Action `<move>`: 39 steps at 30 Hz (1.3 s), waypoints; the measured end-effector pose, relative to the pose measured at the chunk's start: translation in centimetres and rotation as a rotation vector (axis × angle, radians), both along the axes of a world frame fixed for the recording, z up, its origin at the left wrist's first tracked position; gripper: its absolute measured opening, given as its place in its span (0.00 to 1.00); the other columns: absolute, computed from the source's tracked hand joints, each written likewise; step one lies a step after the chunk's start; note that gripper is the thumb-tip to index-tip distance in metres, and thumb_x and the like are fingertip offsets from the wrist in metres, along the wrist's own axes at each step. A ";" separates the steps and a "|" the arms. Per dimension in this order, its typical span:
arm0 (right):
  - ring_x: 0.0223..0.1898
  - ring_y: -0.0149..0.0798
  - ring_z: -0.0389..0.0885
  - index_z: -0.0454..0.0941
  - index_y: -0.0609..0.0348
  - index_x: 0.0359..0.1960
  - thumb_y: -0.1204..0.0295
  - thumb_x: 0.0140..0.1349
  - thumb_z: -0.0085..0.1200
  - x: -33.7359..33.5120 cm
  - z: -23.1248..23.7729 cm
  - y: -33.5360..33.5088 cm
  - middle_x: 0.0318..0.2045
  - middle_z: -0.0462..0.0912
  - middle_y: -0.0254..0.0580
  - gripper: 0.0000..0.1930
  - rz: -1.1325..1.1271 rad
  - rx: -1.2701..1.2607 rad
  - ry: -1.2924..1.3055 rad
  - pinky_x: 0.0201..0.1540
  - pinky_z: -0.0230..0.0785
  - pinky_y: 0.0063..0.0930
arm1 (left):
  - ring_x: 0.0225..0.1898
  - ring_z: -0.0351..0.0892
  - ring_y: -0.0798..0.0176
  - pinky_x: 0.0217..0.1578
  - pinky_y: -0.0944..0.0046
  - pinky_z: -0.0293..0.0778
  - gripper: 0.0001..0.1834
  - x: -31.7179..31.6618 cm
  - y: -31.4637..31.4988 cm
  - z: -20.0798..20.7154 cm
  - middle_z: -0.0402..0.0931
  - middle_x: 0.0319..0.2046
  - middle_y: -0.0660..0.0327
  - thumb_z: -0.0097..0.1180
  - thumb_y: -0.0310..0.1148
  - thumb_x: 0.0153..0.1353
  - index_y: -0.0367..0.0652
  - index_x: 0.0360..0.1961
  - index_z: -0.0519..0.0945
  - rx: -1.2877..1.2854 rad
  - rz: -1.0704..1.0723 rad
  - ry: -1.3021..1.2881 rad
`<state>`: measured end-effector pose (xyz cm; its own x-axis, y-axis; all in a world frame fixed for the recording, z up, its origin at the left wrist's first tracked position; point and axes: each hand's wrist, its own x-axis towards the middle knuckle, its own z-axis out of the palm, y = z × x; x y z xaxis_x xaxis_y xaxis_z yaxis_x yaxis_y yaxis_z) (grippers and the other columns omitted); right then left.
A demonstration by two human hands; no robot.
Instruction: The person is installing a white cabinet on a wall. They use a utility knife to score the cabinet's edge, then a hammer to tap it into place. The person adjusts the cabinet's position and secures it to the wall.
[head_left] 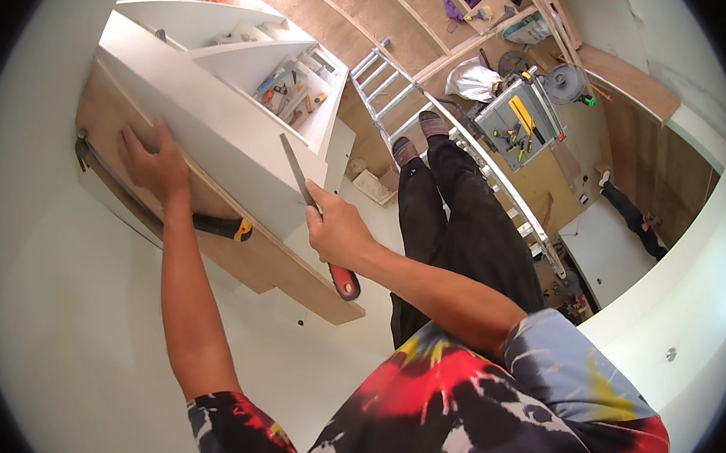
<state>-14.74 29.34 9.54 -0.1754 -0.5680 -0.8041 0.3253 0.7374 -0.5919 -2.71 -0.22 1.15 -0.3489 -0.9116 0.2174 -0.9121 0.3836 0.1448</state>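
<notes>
one file sits in the curled right grip, blade ahead, handle behind. the left grip, loosely fanned, is empty over the board.

Bright, diffuse light floods the scene, glowing palest on the white surface near 4 o'clock. Motion blurs the left hand at 10 o'clock, black trousers swallow detail near the center, and fisheye distortion bows straight edges toward a black, vignetted rim.
</notes>
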 end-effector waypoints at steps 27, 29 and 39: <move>0.27 0.60 0.83 0.78 0.61 0.51 0.66 0.67 0.58 -2.6 -5.0 0.1 0.23 0.80 0.60 0.16 0.120 -0.100 0.261 0.37 0.75 0.51 | 0.70 0.64 0.40 0.70 0.45 0.60 0.38 0.0 0.0 0.2 0.65 0.69 0.40 0.61 0.49 0.66 0.29 0.67 0.70 0.009 -0.007 0.016; 0.30 0.56 0.83 0.80 0.60 0.49 0.70 0.63 0.61 -1.7 -6.7 -1.1 0.31 0.82 0.53 0.14 0.103 -0.331 0.588 0.35 0.75 0.49 | 0.71 0.63 0.40 0.70 0.47 0.61 0.37 -0.3 -0.1 0.3 0.65 0.69 0.39 0.60 0.47 0.67 0.28 0.67 0.70 -0.016 -0.003 0.036; 0.30 0.43 0.81 0.81 0.63 0.51 0.80 0.57 0.60 0.0 -8.3 0.6 0.35 0.79 0.43 0.18 0.163 -0.586 0.634 0.31 0.77 0.36 | 0.73 0.59 0.41 0.72 0.51 0.57 0.37 -0.4 0.2 0.6 0.60 0.71 0.38 0.58 0.45 0.69 0.26 0.68 0.66 0.107 0.018 0.081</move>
